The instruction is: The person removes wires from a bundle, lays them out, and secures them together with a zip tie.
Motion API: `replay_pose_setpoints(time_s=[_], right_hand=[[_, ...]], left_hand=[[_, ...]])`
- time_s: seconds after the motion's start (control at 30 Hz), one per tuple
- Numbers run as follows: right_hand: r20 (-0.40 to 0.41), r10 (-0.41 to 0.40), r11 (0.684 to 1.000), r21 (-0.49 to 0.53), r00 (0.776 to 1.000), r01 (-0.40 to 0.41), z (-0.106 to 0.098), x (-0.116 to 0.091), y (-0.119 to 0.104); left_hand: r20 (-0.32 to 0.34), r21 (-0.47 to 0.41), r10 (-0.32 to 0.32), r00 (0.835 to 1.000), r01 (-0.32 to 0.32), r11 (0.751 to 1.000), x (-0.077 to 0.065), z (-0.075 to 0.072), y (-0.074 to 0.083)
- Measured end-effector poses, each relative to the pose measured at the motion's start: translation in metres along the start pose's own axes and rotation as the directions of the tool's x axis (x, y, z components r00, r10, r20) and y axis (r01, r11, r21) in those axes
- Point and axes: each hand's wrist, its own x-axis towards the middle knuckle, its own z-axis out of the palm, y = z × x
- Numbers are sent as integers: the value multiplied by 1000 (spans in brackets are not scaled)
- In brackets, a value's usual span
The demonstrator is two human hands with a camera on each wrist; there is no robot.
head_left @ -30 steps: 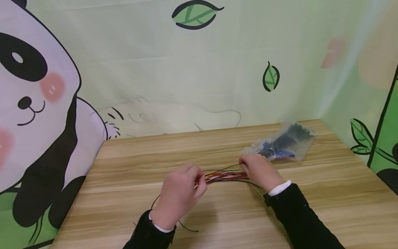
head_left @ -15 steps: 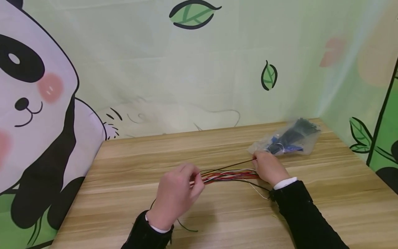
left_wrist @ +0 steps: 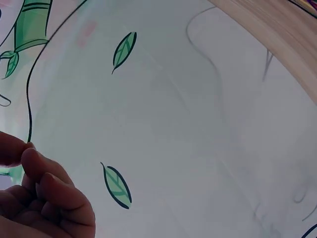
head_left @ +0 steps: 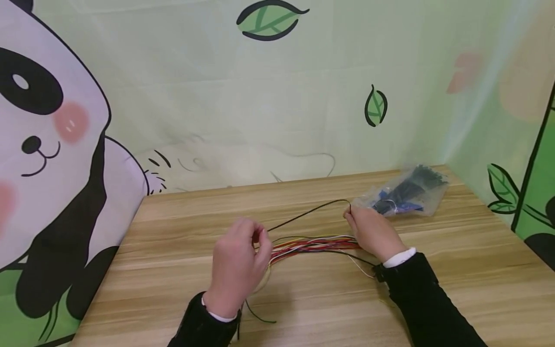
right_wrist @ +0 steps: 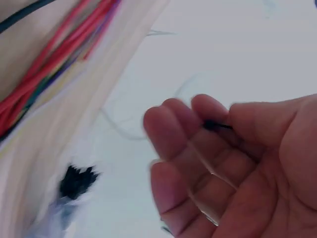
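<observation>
A thin black wire [head_left: 310, 211] arcs between my two hands, raised above a loose bundle of coloured wires [head_left: 312, 244] on the table. Thumb and fingertips of my left hand [head_left: 238, 262] pinch it; the left wrist view shows the wire [left_wrist: 29, 94] rising from that pinch. My right hand [head_left: 374, 232] pinches the other end beside the bundle. A short dark tip [right_wrist: 213, 125] sticks out between its thumb and finger in the right wrist view, other fingers loosely bent. Red, yellow, white and black strands make up the bundle; its right end is hidden by the right hand.
Beyond the right hand lies a clear plastic bag [head_left: 407, 193] with black and blue contents. The wooden table [head_left: 186, 221] meets a printed cloth backdrop [head_left: 208, 96] at its back edge. A green wire end [head_left: 262, 319] curls near the left sleeve.
The black wire has come up off the bundle and bowed. My left hand has moved slightly left, uncovering more of the bundle. My right hand moved right, then up; the bag shifted right.
</observation>
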Motion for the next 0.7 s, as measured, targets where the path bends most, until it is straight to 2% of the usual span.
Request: replay_pose_setpoints(time_s=[0.17, 0.27, 0.4, 0.5, 0.57, 0.6, 0.63, 0.7], right_hand=[[-8, 4, 996, 92, 1000, -4, -8, -1, -21], [-25, -6, 995, 98, 1000, 9, -12, -3, -32], [-93, 9, 998, 67, 996, -2, -17, -6, -36], [-191, 47, 996, 82, 980, -32, -19, -6, -35], [-313, 53, 994, 110, 948, -19, -21, -5, -35], [-384, 55, 991, 130, 922, -4, -21, -5, -34], [-460, 54, 988, 151, 886, 19, -22, -4, -34], [-598, 58, 980, 187, 799, 68, -23, -3, -34]], left_hand=[[78, -33, -14, 997, 16, 999, -4, 5, 1], [114, -40, -55, 992, 59, 997, -6, 7, 0], [148, 32, -145, 978, 142, 989, -7, 9, -4], [173, 116, -207, 963, 188, 975, -7, 11, -9], [200, 166, -215, 956, 183, 969, -8, 12, -11], [219, 185, -210, 953, 170, 968, -8, 12, -12], [243, 198, -196, 950, 149, 969, -9, 12, -13], [306, 204, -165, 938, 105, 973, -11, 12, -13]])
